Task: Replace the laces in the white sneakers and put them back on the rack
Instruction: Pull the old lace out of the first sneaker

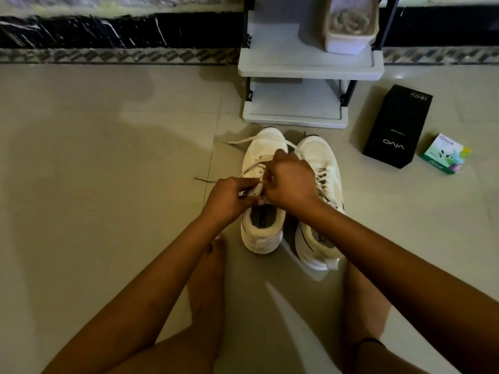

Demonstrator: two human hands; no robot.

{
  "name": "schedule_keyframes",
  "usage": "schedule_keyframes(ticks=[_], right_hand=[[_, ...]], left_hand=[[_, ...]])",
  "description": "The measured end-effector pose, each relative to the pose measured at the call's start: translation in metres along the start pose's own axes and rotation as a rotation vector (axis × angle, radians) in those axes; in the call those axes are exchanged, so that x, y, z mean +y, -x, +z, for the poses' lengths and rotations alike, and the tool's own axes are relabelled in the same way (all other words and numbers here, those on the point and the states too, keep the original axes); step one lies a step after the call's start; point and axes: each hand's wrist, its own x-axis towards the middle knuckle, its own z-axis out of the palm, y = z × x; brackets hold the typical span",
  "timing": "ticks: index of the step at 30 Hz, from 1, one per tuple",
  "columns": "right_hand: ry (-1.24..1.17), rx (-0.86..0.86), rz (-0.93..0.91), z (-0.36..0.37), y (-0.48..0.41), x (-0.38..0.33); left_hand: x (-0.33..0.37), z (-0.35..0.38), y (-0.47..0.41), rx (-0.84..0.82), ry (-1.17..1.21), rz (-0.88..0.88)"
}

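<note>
The tiled floor [108, 184] fills most of what I see, and I sit on it with my bare legs folded in at the bottom edge. Ahead of me stands the white two-tier rack [310, 68] against the wall, with a clear plastic tub [348, 41] on its upper shelf. The two white sneakers stand side by side on the floor just in front of the rack, toes pointing at it: the left sneaker [259, 238] is under my hands, and the right sneaker [316, 155] touches it and is laced. To the right of the rack lies a black vivo box [397, 128], with a small green carton [445, 157] just beside it. My right hand [290, 182] is balled tight over the left sneaker's eyelets, fingers curled round the lace [205, 179], whose loose ends trail out to the left across the floor. My left hand [229, 197] meets it, thumb and fingertips pinched on the top of the tongue [255, 189].
</note>
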Motion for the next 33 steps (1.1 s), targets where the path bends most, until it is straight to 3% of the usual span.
schedule_keyframes(ticks=[6,7,10,12,16,18,21,23,25,29,33], right_hand=[[-0.761,-0.101,0.339,0.006,-0.003,0.003],[-0.714,-0.086,0.309,0.007,0.0,0.005],[-0.097,-0.033,0.055,0.004,0.009,0.006],[0.156,0.051,-0.105,0.001,0.012,0.005],[0.196,0.166,-0.209,0.008,0.015,0.005],[0.047,0.134,-0.122,0.006,0.012,0.001],[-0.534,-0.043,0.215,0.001,0.006,-0.001],[-0.816,-0.14,0.319,0.003,0.007,0.001],[-0.668,-0.141,0.215,0.0,0.01,0.002],[0.038,-0.044,-0.013,0.003,0.015,0.01],[0.155,0.109,-0.139,0.001,0.017,0.003]], left_hand=[[0.0,0.006,0.0,0.038,-0.083,0.019],[0.0,0.006,0.0,0.038,-0.087,0.024],[0.001,0.006,0.0,0.04,-0.108,0.026],[-0.001,0.007,-0.001,0.044,-0.107,0.015],[-0.005,0.007,-0.002,0.033,-0.069,-0.001],[-0.004,0.008,-0.001,0.05,-0.052,0.003],[-0.005,0.009,0.0,0.083,-0.033,0.005],[-0.005,0.009,0.0,0.083,-0.045,0.011],[-0.006,0.01,-0.001,0.079,-0.07,0.014],[-0.005,0.01,0.0,0.075,-0.049,0.012],[-0.008,0.011,-0.002,0.063,-0.058,-0.006]])
